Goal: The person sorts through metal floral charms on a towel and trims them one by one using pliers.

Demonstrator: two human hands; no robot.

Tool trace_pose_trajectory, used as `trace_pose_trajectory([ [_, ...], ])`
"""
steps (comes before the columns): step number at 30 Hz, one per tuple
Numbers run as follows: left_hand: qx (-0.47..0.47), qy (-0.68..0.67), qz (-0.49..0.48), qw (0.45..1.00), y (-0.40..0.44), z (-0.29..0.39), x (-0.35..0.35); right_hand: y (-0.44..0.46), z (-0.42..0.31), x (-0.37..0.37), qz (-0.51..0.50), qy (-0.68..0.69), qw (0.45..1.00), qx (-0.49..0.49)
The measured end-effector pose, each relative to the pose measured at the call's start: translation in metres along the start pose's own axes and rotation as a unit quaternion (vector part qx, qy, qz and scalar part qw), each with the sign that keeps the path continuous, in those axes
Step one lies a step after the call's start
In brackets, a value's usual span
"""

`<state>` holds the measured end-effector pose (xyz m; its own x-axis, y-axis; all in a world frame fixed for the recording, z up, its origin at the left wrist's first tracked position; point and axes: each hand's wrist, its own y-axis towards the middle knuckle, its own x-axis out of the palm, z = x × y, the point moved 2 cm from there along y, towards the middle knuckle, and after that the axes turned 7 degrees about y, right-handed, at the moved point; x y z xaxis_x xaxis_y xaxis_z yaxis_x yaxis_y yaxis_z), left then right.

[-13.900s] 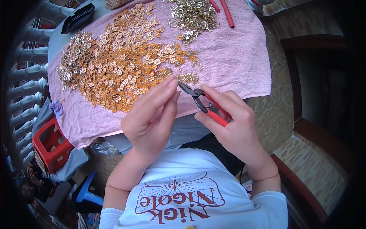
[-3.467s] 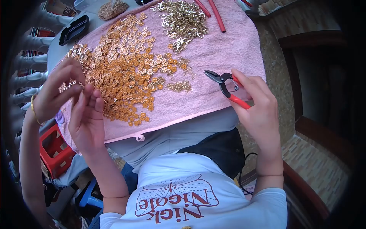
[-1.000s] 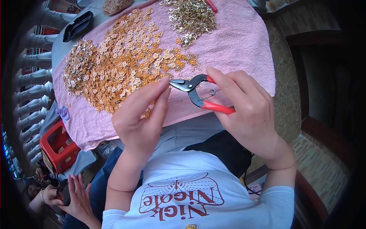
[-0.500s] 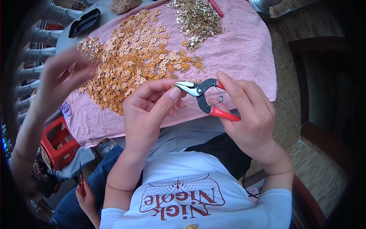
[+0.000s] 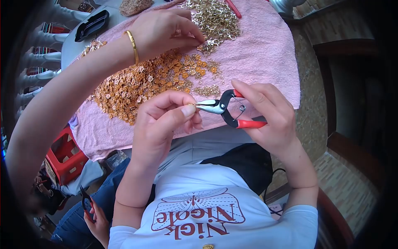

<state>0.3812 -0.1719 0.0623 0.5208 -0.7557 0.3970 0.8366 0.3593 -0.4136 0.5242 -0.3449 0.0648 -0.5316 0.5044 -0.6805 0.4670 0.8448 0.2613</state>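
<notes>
A fuzzy pink towel (image 5: 269,62) covers most of the counter (image 5: 115,18). At the counter's far left edge, on the bare grey part, is a black tray (image 5: 92,26). Near it, at the far edge, sits a brown lump (image 5: 136,5) too small to make out. A long red thing (image 5: 234,9) lies near the far edge too, partly out of view. A bit of purple cloth (image 5: 73,121) is by the left edge.

Below the near left corner are a red stool (image 5: 62,172) and a grey-blue cloth (image 5: 89,175). White posts (image 5: 52,37) stand past the left edge. Past the right edge are a speckled floor (image 5: 313,103) and a dark doorway (image 5: 352,91).
</notes>
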Motion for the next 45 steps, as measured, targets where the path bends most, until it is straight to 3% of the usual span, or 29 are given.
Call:
trace_pose_trajectory([
  [13,-0.055,-0.037,-0.029,0.997,0.002,0.0,0.0,-0.005,0.003,0.005,0.023,0.027,0.999,-0.001],
  [17,0.046,0.131,0.046,0.989,0.004,0.006,0.014,-0.008,0.006,-0.002,0.04,0.057,0.997,0.018],
  [20,0.14,0.287,0.081,0.944,0.013,0.008,0.011,-0.011,0.013,-0.01,0.054,0.034,0.997,0.036],
  [22,0.3,0.542,0.111,0.777,0.023,0.014,0.015,-0.013,0.018,-0.015,0.066,0.015,0.996,0.053],
  [25,0.363,0.585,0.128,0.714,0.044,0.014,0.025,-0.016,0.022,-0.017,0.074,0.016,0.995,0.063],
  [28,0.346,0.622,0.16,0.684,0.07,0.009,0.027,-0.019,0.024,-0.017,0.082,0.019,0.994,0.073],
  [34,0.326,0.574,0.165,0.733,0.089,0.009,0.026,-0.019,0.025,-0.017,0.087,0.018,0.993,0.075],
  [36,0.325,0.523,0.161,0.771,0.084,0.012,0.023,-0.018,0.025,-0.017,0.089,0.023,0.993,0.076],
  [37,0.274,0.465,0.167,0.825,0.082,0.011,0.02,-0.018,0.025,-0.017,0.091,0.025,0.992,0.078],
  [39,0.239,0.403,0.172,0.867,0.075,0.017,0.019,-0.017,0.025,-0.017,0.092,0.023,0.993,0.076],
  [42,0.204,0.349,0.184,0.896,0.065,0.022,0.018,-0.013,0.025,-0.016,0.095,0.014,0.994,0.059],
  [45,0.227,0.341,0.173,0.896,0.061,0.022,0.013,-0.01,0.022,-0.014,0.091,0.016,0.994,0.066],
])
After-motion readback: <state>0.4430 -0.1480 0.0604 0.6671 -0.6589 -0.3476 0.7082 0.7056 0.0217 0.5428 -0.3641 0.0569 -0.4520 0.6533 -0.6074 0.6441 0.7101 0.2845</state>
